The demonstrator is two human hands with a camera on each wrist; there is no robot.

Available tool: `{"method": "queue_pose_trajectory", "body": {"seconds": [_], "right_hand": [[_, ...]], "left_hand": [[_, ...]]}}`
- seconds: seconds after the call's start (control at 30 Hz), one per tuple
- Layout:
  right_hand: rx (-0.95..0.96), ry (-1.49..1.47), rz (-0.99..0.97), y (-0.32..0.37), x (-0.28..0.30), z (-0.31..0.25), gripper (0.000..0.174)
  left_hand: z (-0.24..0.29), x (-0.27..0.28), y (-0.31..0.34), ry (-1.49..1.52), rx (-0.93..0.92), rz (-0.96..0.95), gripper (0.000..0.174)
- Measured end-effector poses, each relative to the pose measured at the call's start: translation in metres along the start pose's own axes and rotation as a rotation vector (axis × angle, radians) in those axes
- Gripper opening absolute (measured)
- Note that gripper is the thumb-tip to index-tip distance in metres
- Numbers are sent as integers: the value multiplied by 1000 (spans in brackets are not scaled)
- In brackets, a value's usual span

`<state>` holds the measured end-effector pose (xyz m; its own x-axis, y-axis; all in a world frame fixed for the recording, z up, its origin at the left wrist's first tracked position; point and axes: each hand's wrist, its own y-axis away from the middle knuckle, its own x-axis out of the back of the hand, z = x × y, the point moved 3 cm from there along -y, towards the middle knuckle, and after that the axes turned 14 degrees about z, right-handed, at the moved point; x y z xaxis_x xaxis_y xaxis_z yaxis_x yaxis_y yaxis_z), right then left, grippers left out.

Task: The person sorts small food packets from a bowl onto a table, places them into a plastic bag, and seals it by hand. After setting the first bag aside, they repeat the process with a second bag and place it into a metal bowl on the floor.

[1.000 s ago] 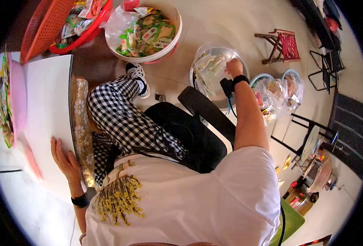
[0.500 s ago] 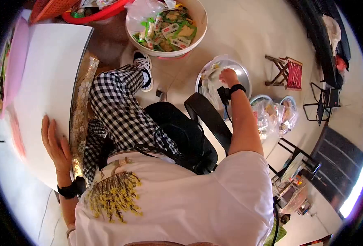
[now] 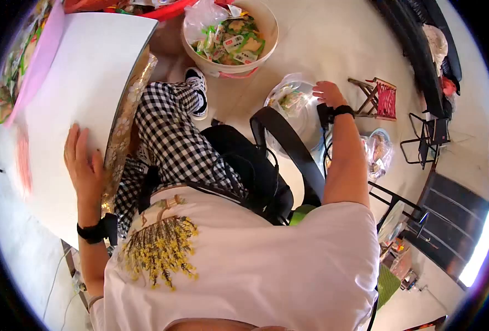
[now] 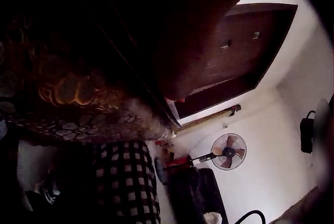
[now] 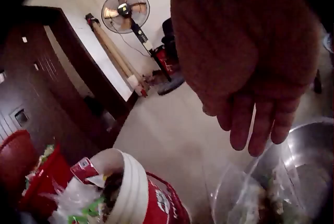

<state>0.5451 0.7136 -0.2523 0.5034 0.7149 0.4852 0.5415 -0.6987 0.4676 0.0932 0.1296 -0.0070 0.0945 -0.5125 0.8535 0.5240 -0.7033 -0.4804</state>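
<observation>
My right hand hangs over the right rim of a metal basin on the floor. In the right wrist view its fingers are straight and nothing lies in the palm. A clear plastic bag with small packets inside lies in the basin, just left of those fingers in the head view. My left hand rests palm down near the edge of the white tabletop, fingers extended. The left wrist view is dark, and the hand's fingers do not show there.
A white bucket of green-trimmed packets stands ahead. On the tabletop's far left is a pink basin with more packets. A chair armrest lies between my body and the metal basin. A folding stool and a bag-filled tub stand at right.
My right hand's fingers were curled at the plastic bag; now they are spread and have moved right, with the bag left in the basin. My left hand stays on the tabletop. The head view has shifted.
</observation>
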Motion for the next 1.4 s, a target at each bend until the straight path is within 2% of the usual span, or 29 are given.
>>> {"method": "queue_pose_trajectory", "body": {"seconds": [0.03, 0.07, 0.17, 0.23, 0.4, 0.5, 0.6, 0.67, 0.73, 0.8, 0.83, 0.93, 1.03, 1.1, 1.17, 1.2, 1.23, 1.27, 1.33, 1.4], "right_hand": [[-333, -370, 121, 14, 2, -20, 28], [-281, -254, 203, 24, 3, -46, 29], [-287, -356, 311, 43, 13, -90, 26], [-289, -296, 352, 57, 16, -106, 28], [-310, -206, 347, 72, 24, -109, 28], [-333, -193, 296, 83, 20, -95, 21], [-314, -128, 210, 68, 12, -44, 29], [-41, 257, 15, 23, 16, 36, 34], [-237, 200, 68, 53, -19, 44, 42], [-337, 75, 110, 97, -61, 9, 54], [-549, -22, 124, 104, -77, -2, 63], [-616, -174, 98, 83, -114, 61, 69], [-628, -277, 160, 70, -136, 114, 60], [-552, -261, 156, 57, -136, 158, 50], [-253, -61, 93, 35, -125, 225, 41], [-70, 65, 88, 45, -123, 208, 37], [-401, 64, 197, 52, -119, 203, 33], [-728, 29, 341, 77, -118, 131, 30], [96, 870, -4, 69, -118, 169, 29], [11, 717, -94, 75, -133, 210, 28]], "left_hand": [[-2, 1, 1, -13, -7, -13, 47], [-3, -2, 1, -23, -12, -23, 46], [-3, -6, 1, -56, -37, -9, 44], [-2, -4, 2, -46, -40, 6, 44], [-4, -6, 1, -30, -59, 37, 43], [-9, -8, 4, -54, -49, 24, 43], [-10, -8, 3, -52, -20, 3, 43], [-9, -8, 3, -44, -18, -5, 44], [-16, -13, 4, -34, -26, -5, 44], [-22, -16, 5, -2, -41, 12, 45], [-21, -16, 5, 11, -46, 19, 46], [-11, -10, -1, 23, 0, -18, 47], [-12, -12, 2, -21, 9, -73, 46], [-10, -11, 2, -8, -10, -86, 46], [-12, -10, 4, -38, -34, -97, 46], [-13, -10, 5, -39, -37, -99, 46], [-16, -9, 6, -37, -40, -99, 46], [-18, -8, 7, -41, -35, -105, 46], [-22, -5, 7, -55, -27, -107, 45], [-21, -4, 6, -37, -9, -114, 45]]}}
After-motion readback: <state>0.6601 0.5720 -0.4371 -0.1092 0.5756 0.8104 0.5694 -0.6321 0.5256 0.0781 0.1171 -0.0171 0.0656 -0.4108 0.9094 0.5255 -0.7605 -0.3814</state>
